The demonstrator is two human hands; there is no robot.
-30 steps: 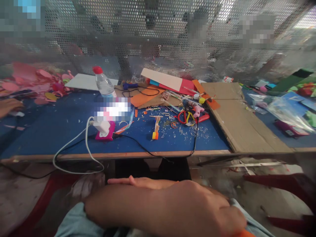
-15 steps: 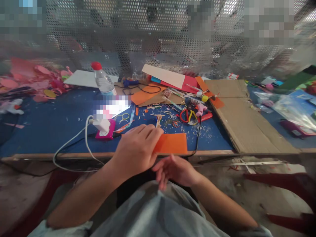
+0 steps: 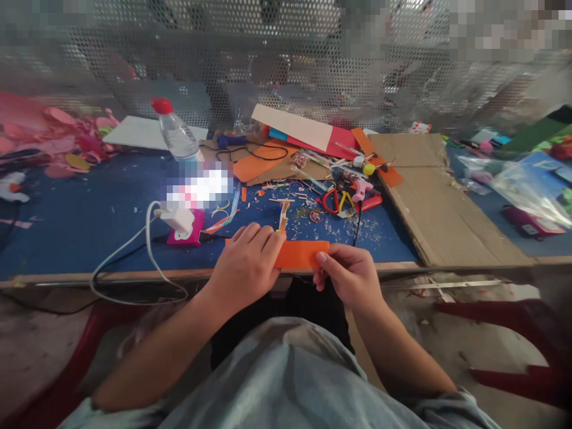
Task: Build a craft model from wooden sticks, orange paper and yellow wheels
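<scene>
A rectangular orange sheet [image 3: 301, 255], perhaps foam or card, lies across the table's front edge. My left hand [image 3: 248, 262] is closed over its left part, and the thumb is hidden. At the right end, my right hand [image 3: 353, 274] pinches the sheet between thumb and fingers. Just beyond the left fingertips a thin tan piece like wood [image 3: 283, 215] sticks up; whether that hand holds it too, I cannot tell.
Left of my hands stand a pink power socket [image 3: 190, 231] with a white cable and a water bottle [image 3: 176, 134]. Behind lie red-handled pliers [image 3: 330, 201], a pink glue gun [image 3: 361, 189] and scraps. A cardboard sheet [image 3: 460, 214] covers the right side.
My right hand has risen from below the table edge and taken hold of the sheet's right end. The left hand keeps its grip, and the sheet now looks narrower.
</scene>
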